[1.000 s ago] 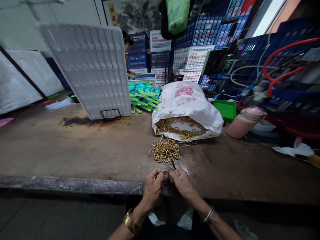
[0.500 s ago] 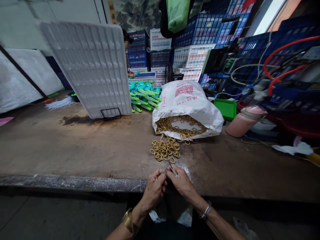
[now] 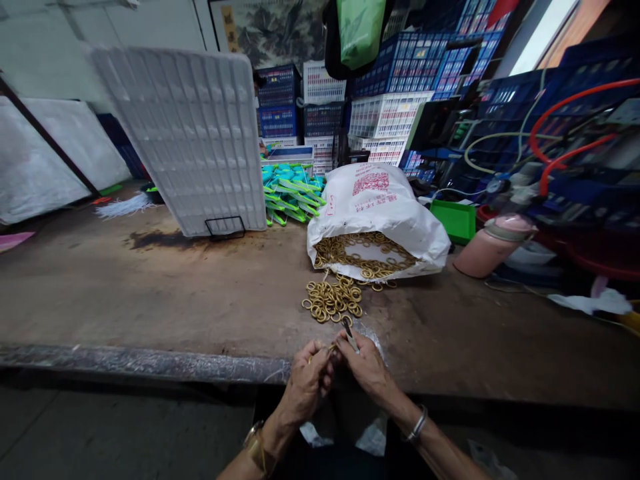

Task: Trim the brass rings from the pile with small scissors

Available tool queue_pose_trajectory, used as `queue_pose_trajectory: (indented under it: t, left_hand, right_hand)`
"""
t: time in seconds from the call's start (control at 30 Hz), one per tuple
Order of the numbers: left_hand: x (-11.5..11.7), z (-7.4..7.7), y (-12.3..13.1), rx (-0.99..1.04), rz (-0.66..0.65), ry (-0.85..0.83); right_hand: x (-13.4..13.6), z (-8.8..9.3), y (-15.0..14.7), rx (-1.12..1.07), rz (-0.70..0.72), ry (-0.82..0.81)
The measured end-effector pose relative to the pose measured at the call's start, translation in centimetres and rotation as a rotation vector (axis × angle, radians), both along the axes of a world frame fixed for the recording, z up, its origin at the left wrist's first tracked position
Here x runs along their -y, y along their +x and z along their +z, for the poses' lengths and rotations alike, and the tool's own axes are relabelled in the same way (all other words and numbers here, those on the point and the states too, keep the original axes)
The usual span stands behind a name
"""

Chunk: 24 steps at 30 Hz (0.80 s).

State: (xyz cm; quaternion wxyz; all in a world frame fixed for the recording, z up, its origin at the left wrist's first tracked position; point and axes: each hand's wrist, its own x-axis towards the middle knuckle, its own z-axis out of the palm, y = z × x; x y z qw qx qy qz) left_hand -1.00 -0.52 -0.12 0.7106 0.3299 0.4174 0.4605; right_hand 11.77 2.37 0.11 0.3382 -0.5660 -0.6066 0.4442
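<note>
At the table's front edge, my left hand [image 3: 306, 380] is closed in a pinch around a brass-coloured ring [image 3: 332, 347], which is mostly hidden by the fingers. My right hand [image 3: 367, 367] meets it there, its thumb and fingers closed on a small knife [image 3: 351, 338] with a dark tip pointing up and away from me. The fingertips of both hands come together at the ring. Just beyond them lies a loose pile of the same rings [image 3: 333, 300]. Behind the pile, a white woven sack [image 3: 380, 200] lies on its side, its mouth facing me with many rings inside.
A pale ribbed plastic tray [image 3: 185, 140] stands upright in a black wire stand [image 3: 225, 228] at the left. Green and turquoise pieces [image 3: 293, 190] are heaped beside the sack. To the right are a green tray [image 3: 454, 221] and a pink bottle [image 3: 493, 247]. Stacked crates [image 3: 390, 113] rise behind.
The knife in my right hand has tilted and shows more of its dark tip. A bit of the ring now shows between my fingertips. The view has shifted slightly.
</note>
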Motion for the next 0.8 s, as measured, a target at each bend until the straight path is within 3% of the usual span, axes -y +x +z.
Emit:
queue_pose_trajectory:
  t: [0.1, 0.2, 0.53, 0.63, 0.8]
  left_hand:
    - [-0.1, 0.3, 0.0, -0.039, 0.027, 0.009]
    - [-0.2, 0.4, 0.0, -0.100, 0.034, 0.013]
    - [0.4, 0.6, -0.1, -0.208, 0.089, 0.094]
    - [0.8, 0.6, -0.2, -0.177, 0.070, 0.074]
    - [1.0, 0.9, -0.3, 0.009, 0.012, -0.006]
  right_hand:
    - [0.3, -0.8, 0.5, 0.186, 0.009, 0.142]
    - [0.8, -1.4, 0.8, 0.366, 0.131, 0.253]
    - [0.9, -1.4, 1.0, 0.556, 0.343, 0.252]
    - [0.4, -1.8, 1.6, 0.698, 0.298, 0.259]
    - [-1.0, -2.2, 2.7, 0.840, 0.061, 0.227]
